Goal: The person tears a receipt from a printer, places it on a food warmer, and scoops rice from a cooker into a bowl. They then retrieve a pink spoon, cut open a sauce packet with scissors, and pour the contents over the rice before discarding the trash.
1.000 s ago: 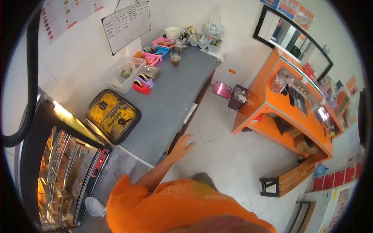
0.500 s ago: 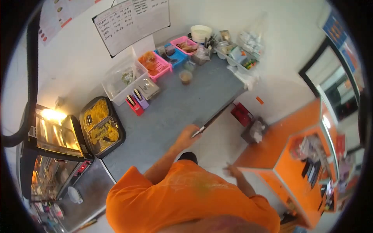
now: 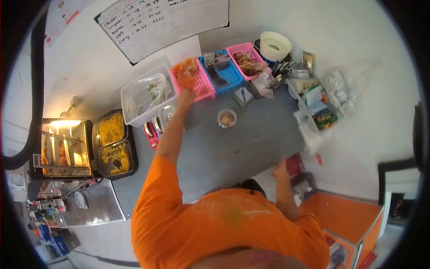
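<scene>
My left hand (image 3: 187, 95) reaches across the counter to the near edge of a pink basket (image 3: 204, 85). An orange, bagged food (image 3: 186, 71) lies in that basket, just beyond the fingers. The hand overlaps the basket's rim; I cannot make out whether it grips anything. Near the counter's front right edge hangs my right hand (image 3: 281, 168), slightly blurred, with its fingers hard to read. Between the two hands a small clear cup (image 3: 227, 118) with light brown contents stands on the grey counter (image 3: 264, 130).
A clear bin (image 3: 130, 101), a blue basket (image 3: 230, 80), a second pink basket (image 3: 244, 49) and a white tub (image 3: 275, 45) line the wall. Black trays of yellow food (image 3: 117, 154) and a lit warmer (image 3: 67, 148) stand left. Packets fill a tray (image 3: 320, 103) at right.
My left hand has moved from the counter's front edge up to the pink basket. My right hand has moved from beside the orange counter to the grey counter's edge. The view has shifted closer.
</scene>
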{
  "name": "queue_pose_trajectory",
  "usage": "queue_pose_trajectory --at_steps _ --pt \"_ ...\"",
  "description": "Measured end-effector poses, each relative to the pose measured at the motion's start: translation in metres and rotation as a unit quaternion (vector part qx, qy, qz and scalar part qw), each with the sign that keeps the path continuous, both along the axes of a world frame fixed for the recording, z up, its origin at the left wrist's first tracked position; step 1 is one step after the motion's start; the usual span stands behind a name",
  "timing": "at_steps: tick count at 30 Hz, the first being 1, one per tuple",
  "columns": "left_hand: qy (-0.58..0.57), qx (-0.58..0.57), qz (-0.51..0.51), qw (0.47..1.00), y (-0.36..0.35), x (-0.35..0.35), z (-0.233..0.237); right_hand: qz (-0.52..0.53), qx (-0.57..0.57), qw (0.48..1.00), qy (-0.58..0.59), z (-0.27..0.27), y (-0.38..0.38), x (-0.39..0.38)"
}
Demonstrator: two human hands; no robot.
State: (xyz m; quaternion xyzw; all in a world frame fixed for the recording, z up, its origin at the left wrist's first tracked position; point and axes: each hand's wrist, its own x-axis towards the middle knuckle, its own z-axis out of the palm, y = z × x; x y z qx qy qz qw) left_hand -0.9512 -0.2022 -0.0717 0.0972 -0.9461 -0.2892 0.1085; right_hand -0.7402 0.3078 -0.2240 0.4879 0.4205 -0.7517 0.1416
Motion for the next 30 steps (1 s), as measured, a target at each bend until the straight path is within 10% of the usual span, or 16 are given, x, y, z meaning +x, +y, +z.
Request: queue_pose_trajectory --at_steps 4,10,16,22,24,30 --pt "-0.060 -0.219 0.064 0.972 -0.025 -0.064 -0.023 0.111 0.147 0.983 -0.010 0.092 -0.033 -0.016" --pt "-0.168 -0.156 0.065 0.971 -0.057 -0.130 -0.071 0.187 0.273 0.931 0.154 0.105 -0.037 -0.097" --pt "-0.145 -0.228 0.097 0.958 -0.030 -0.134 -0.047 0.306 0.584 0.612 0.436 0.169 -0.026 -0.253" --pt "-0.116 -0.214 -0.013 0.970 -0.102 -0.142 -0.115 0.321 0.662 0.528 0.423 0.209 -0.041 -0.345" --pt "-0.162 -0.241 0.005 0.957 -0.068 -0.124 -0.064 0.246 0.838 0.351 0.337 0.236 -0.057 -0.354" --pt "-0.067 -0.271 -0.023 0.960 -0.039 -0.096 -0.017 0.402 0.790 0.346 0.309 0.187 -0.029 -0.344"
